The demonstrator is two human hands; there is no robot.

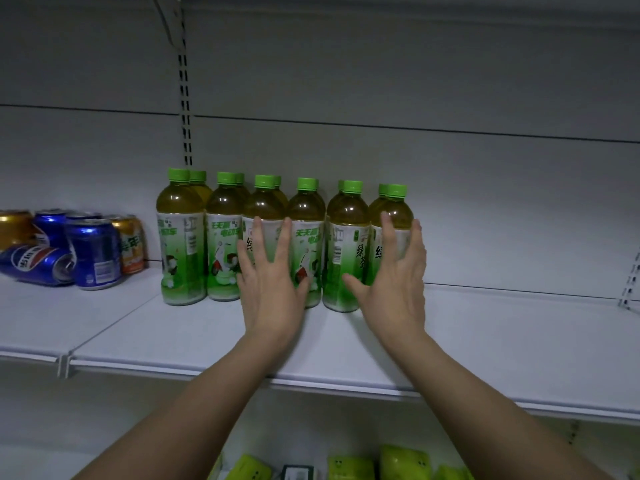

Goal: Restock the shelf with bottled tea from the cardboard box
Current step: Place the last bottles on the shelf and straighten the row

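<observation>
Several green-capped tea bottles (181, 237) stand in two rows, front and back, near the back of the white shelf (502, 344). My left hand (270, 282) is spread flat in front of the third front bottle (264, 202), fingers apart, holding nothing. My right hand (394, 282) is open against the rightmost front bottle (394, 211), fingers splayed around its label without closing on it. The front bottle (346, 251) between my hands stands free. The cardboard box is out of view.
Blue and orange soda cans (93, 252) stand left of the bottles, and one blue can (38, 265) lies on its side. A slotted upright (185, 109) runs up the back panel. Green packets (405, 462) sit on the lower shelf.
</observation>
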